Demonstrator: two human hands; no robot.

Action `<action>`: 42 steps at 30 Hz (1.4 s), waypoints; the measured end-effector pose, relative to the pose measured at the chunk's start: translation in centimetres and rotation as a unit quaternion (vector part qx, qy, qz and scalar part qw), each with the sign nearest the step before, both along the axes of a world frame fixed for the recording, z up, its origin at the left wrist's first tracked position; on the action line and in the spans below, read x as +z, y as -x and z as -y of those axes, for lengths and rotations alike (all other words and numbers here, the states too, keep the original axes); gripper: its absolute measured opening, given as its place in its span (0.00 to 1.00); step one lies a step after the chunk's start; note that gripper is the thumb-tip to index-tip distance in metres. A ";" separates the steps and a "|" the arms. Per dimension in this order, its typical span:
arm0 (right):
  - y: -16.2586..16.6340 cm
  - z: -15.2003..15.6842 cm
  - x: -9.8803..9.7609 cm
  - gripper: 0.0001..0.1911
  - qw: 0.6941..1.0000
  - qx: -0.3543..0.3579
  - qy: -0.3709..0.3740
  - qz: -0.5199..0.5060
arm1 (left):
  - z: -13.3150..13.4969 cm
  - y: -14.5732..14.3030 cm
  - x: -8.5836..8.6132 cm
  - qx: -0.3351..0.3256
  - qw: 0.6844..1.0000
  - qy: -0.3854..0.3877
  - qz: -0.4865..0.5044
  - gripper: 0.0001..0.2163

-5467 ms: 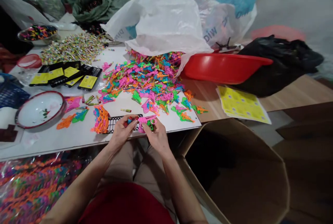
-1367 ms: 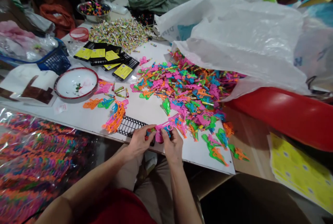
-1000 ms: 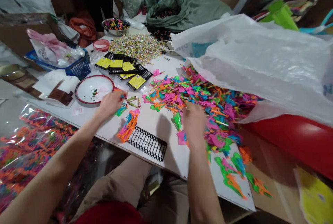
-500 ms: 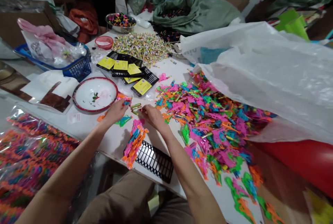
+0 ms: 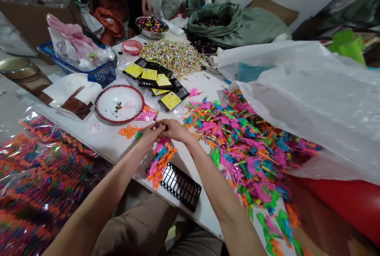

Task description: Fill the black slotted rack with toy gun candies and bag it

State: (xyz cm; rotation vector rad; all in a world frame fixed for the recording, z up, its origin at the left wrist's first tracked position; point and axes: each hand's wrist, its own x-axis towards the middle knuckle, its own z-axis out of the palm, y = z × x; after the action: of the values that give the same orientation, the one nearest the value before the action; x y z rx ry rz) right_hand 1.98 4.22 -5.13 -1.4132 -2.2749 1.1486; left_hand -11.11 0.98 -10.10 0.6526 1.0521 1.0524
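Observation:
My left hand (image 5: pixel 150 136) and my right hand (image 5: pixel 174 130) meet fingertip to fingertip over the table. Both are closed in a pinch, and a small dark reddish bit shows between them, too hidden to name. Just below them, a row of pink, blue and orange plastic toy pieces (image 5: pixel 162 162) lies across one end of a black slotted tray (image 5: pixel 181 186). To the left of my left hand are an orange toy piece (image 5: pixel 130 131) and a partly covered green one. Pink and orange pieces (image 5: pixel 146 113) rest just beyond it.
A large heap of colourful toy pieces (image 5: pixel 246 145) spreads rightward under a white plastic sheet (image 5: pixel 311 101). Black trays with yellow cards (image 5: pixel 170 100), a red-rimmed basin (image 5: pixel 97 110) and a pile of small printed tubes (image 5: pixel 175 56) stand beyond. Another person's hand (image 5: pixel 145 3) is at a metal bowl (image 5: pixel 151 33).
My left hand has moved right and met my right hand; they were apart before. The small printed tubes between them are now hidden. The view has shifted, showing more of the other person's arm.

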 end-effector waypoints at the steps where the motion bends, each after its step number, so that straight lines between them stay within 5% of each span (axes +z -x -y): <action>1: -0.2 0.0 0.2 0.09 1.000 0.014 0.014 -0.019 | -0.1 0.0 0.0 0.004 1.000 -0.001 0.004 0.24; 9: -2.8 1.3 -2.2 0.11 0.997 -0.054 -0.034 -0.040 | 0.0 5.8 0.9 0.062 0.997 -0.041 -0.025 0.18; 19: 4.1 -4.3 -5.6 0.21 0.942 0.052 -0.313 0.110 | 4.9 6.3 -1.5 0.050 0.997 -0.008 -0.056 0.18; 23: 5.1 -4.7 -5.3 0.22 0.930 0.076 -0.306 0.188 | 4.3 6.9 -1.2 0.082 0.995 -0.010 -0.060 0.18; 28: 4.5 -3.6 -4.9 0.34 0.944 0.011 -0.275 0.181 | 2.7 6.4 -0.2 0.096 0.995 -0.018 -0.036 0.18; 31: 3.2 -2.9 -4.3 0.15 0.957 -0.011 -0.242 0.157 | 2.0 6.2 0.7 0.124 0.992 -0.016 -0.004 0.22; 33: 1.7 -2.2 -3.3 0.04 0.965 -0.065 -0.229 0.112 | 1.9 6.4 1.8 0.133 0.991 -0.031 0.002 0.24; 36: -1.2 0.1 -0.6 0.06 0.940 -0.248 -0.234 -0.030 | 2.7 6.6 4.7 0.126 0.988 -0.085 -0.036 0.22; 39: -4.0 5.3 2.4 0.11 0.848 -0.418 -0.264 -0.191 | 4.7 5.0 8.4 0.052 0.974 -0.168 -0.140 0.17; 42: -4.7 12.3 4.5 0.13 0.773 -0.488 -0.286 -0.288 | 7.4 1.7 10.7 -0.053 0.947 -0.242 -0.204 0.13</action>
State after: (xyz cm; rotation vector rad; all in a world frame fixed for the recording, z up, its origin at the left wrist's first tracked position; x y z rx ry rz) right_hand 6.72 -8.11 -0.62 -1.3808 -1.0114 0.3736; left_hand -12.81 -6.41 0.59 1.3570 1.0983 1.1158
